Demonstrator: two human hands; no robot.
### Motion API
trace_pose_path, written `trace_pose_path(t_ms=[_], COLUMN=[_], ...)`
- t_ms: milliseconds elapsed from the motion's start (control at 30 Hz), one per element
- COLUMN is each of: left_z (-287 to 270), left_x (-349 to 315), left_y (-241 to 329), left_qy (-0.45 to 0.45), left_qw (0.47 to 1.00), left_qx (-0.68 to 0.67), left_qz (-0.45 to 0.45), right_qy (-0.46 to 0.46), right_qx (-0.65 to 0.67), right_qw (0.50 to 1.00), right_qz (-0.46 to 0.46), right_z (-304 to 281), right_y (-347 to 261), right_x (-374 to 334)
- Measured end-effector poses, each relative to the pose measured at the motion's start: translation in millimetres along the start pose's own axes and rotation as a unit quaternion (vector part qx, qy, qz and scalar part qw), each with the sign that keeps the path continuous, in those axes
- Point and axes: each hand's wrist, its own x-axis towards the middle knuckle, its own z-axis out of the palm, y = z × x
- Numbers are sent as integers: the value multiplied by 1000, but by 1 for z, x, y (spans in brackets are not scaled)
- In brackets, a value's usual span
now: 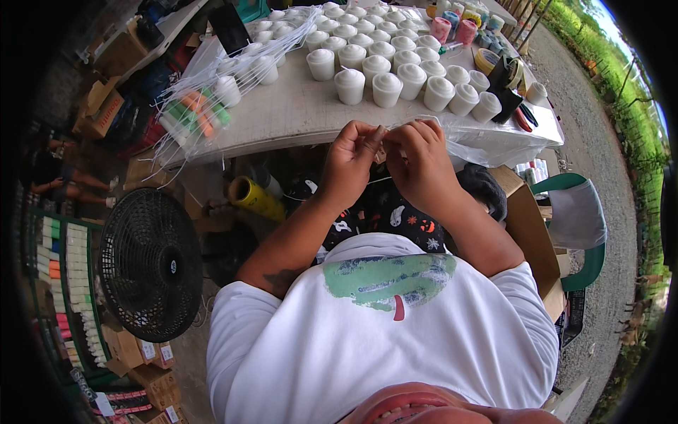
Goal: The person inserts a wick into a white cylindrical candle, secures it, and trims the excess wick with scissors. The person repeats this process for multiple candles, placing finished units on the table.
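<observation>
My left hand and my right hand meet just in front of the table's near edge. Both have thumb and fingers closed in a pinch, almost touching each other. Whatever lies between the fingertips is small and mostly hidden. Below the hands a thin white cord crosses over my lap; I cannot tell whether its end is in my fingers. Beyond them, many white cup-shaped candles stand close together on the white table. A loose bundle of long white wicks spreads over the table's left end.
Clear plastic film hangs at the table's edge beside my right hand. Orange and green rolls lie at the left corner. A black fan stands on the left, a yellow tube near my left arm, and a green chair on the right.
</observation>
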Motion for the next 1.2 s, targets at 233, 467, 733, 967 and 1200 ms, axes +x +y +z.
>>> trace_pose_path(t_ms=[233,467,733,967,1200], left_z=[-5,-3,-1,-1,10], left_x=[-24,-31,-30,-36,-41], left_y=[-45,-48,-49,-60,-59], left_qy=[76,37,44,20,2], left_qw=[987,959,923,907,929], left_qx=[140,270,351,382,350], left_qz=[21,77,153,178,119], right_qy=[-167,-171,-148,-122,-86], right_qx=[171,397,489,522,447], right_qw=[928,813,728,726,805], right_qz=[285,391,456,431,382], right_z=[1,1,13,26,22], right_y=[-10,21,32,41,38], right_x=[-19,-46,-67,-98,-99])
